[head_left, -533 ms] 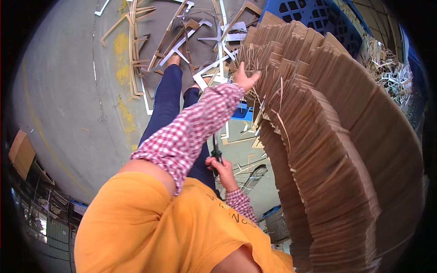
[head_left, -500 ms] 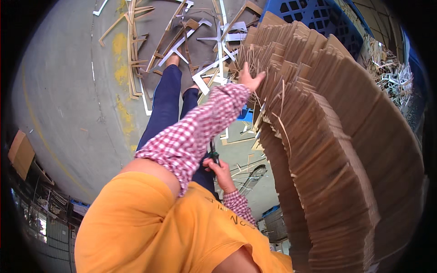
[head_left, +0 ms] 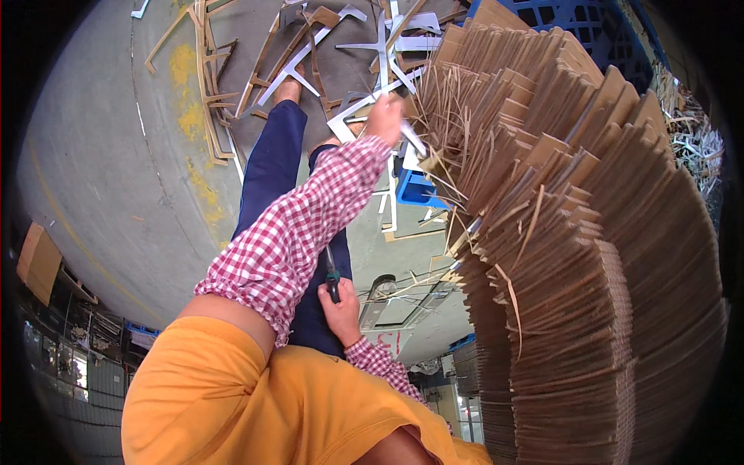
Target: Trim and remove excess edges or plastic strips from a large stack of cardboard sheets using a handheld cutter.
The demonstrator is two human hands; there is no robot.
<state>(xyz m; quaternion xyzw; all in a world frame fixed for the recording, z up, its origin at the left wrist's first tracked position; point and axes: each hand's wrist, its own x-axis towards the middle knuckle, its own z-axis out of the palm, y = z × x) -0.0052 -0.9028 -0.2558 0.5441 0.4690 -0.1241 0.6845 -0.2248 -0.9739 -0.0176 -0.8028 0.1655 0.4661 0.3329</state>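
Note:
My left hand (head_left: 385,118), blurred by motion, is closed at the near edge of a tall stack of cut cardboard sheets (head_left: 558,232). A pale cardboard strip (head_left: 413,139), blurred as well, sticks out of its fingers toward the stack. Thin torn scraps (head_left: 457,132) hang from the stack's ragged edge beside this hand. Lower down, in front of my leg, my right hand (head_left: 342,312) is wrapped round the dark, green-collared handle of a screwdriver (head_left: 333,285). Its thin metal shaft points up, away from the stack.
L-shaped and branching cardboard offcuts (head_left: 294,58) litter the floor around my feet. A blue plastic pallet (head_left: 570,31) stands behind the stack. Under the stack's edge sits a blue plastic piece (head_left: 418,188). Shredded scrap (head_left: 692,132) is heaped at the far right.
My left hand has drawn back leftward from the stack, going from spread fingers to closed on a strip. My right hand with the screwdriver has moved left and slightly down.

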